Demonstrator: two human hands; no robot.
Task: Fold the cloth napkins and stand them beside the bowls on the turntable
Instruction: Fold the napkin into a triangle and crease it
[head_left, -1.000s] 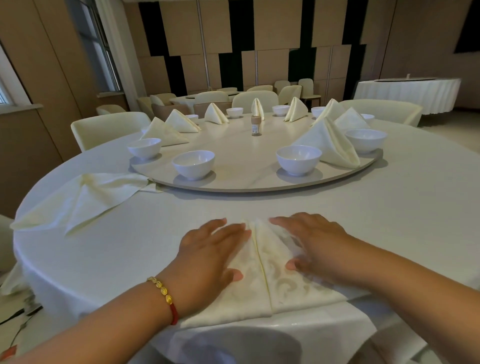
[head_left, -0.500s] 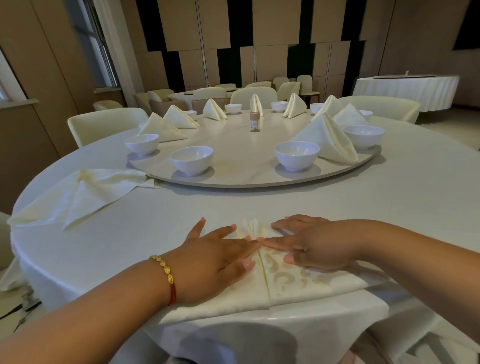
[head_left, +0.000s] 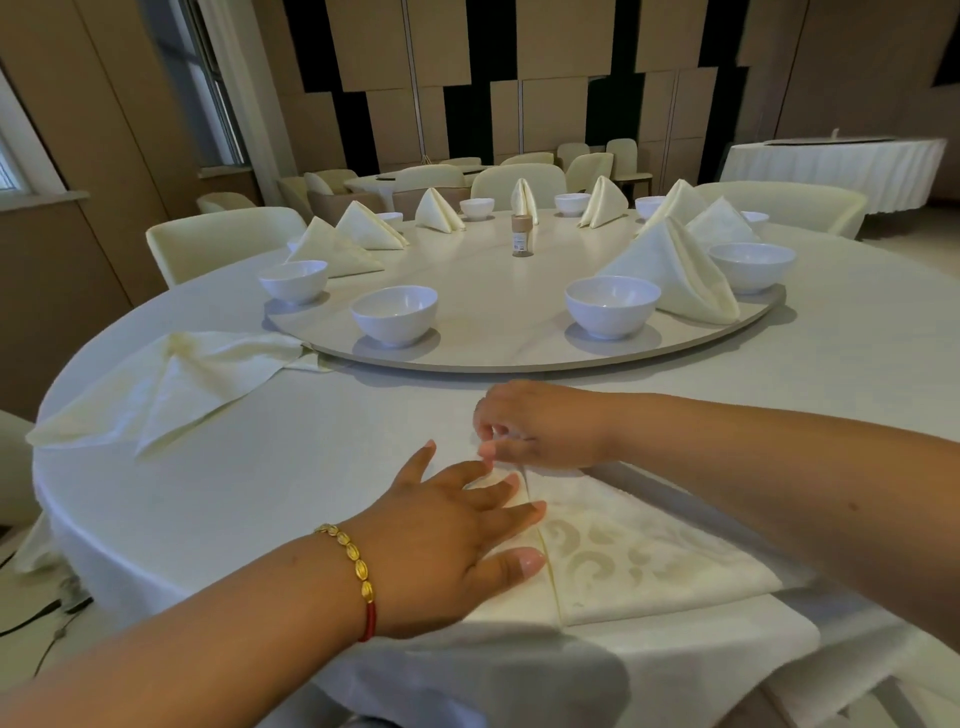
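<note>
Head view shows the left hand (head_left: 447, 540) spread flat on the napkin (head_left: 639, 556) at the bench (head_left: 260, 478) edge, likely pinning its centre seam; the right hand (head_left: 540, 426) pinches the napkin's far tip, probably to fold it; beyond, bowls (head_left: 612, 305) on the turntable (head_left: 498, 348) await napkins.

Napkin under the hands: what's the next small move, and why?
Probably draw the far tip back toward the near edge. The right hand pinches the pointed tip of the napkin, the left hand lies flat on its left half by the centre seam, and the napkin is not yet shaped to stand like those on the turntable.
</note>
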